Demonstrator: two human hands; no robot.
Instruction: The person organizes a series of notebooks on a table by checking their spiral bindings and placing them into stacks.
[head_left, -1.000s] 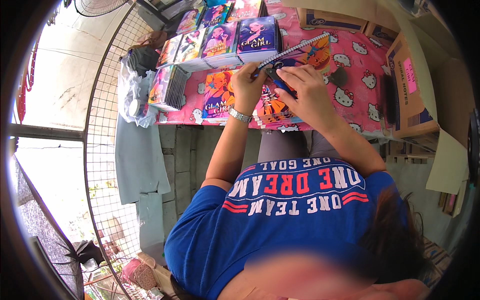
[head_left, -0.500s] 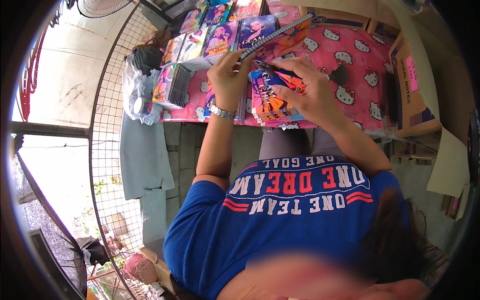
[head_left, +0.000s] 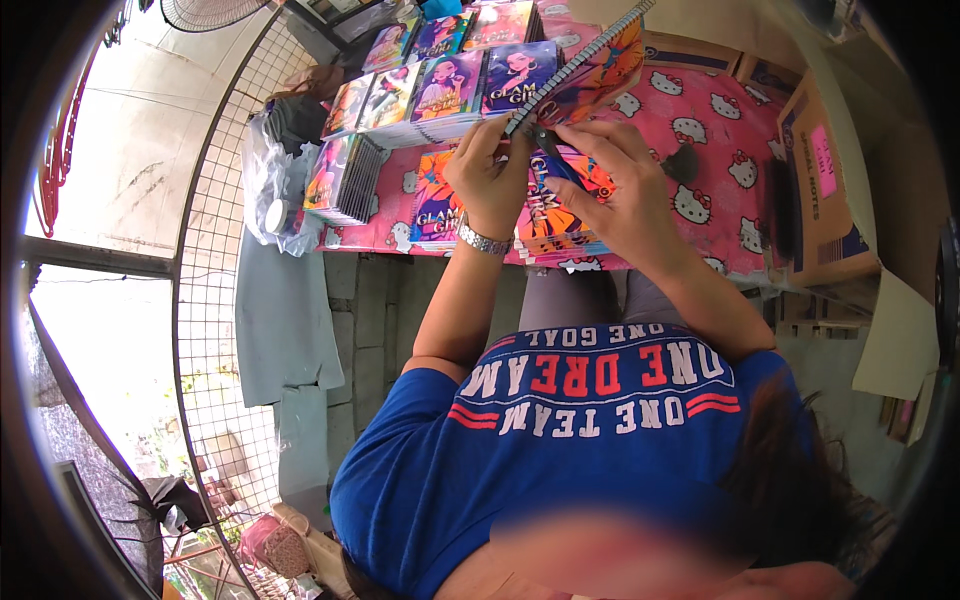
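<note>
My left hand (head_left: 489, 178) pinches the lower end of the spiral binding on a colourful notebook (head_left: 606, 78), tilted up above the table. My right hand (head_left: 632, 195) is closed around dark-handled pliers (head_left: 544, 139), mostly hidden by the fingers. The tool's tip is close to the lower end of the spiral coil; whether it touches the wire cannot be made out. Below my right hand lies a stack of notebooks (head_left: 552, 226) with orange and purple covers. Left of it, partly behind my left wrist, is another similar stack (head_left: 434, 200).
Several notebook stacks (head_left: 442, 85) stand in rows at the back left of the pink patterned tablecloth (head_left: 690, 160). A clear plastic bag (head_left: 268, 190) hangs at the left table edge. An open cardboard box (head_left: 822, 185) stands on the right. A wire grid (head_left: 215, 250) runs along the left side.
Both hands have shifted slightly right, and the notebook has risen and tilted more steeply. The left stack's cover shows more now. The pliers' tip has come nearer the coil's end.
</note>
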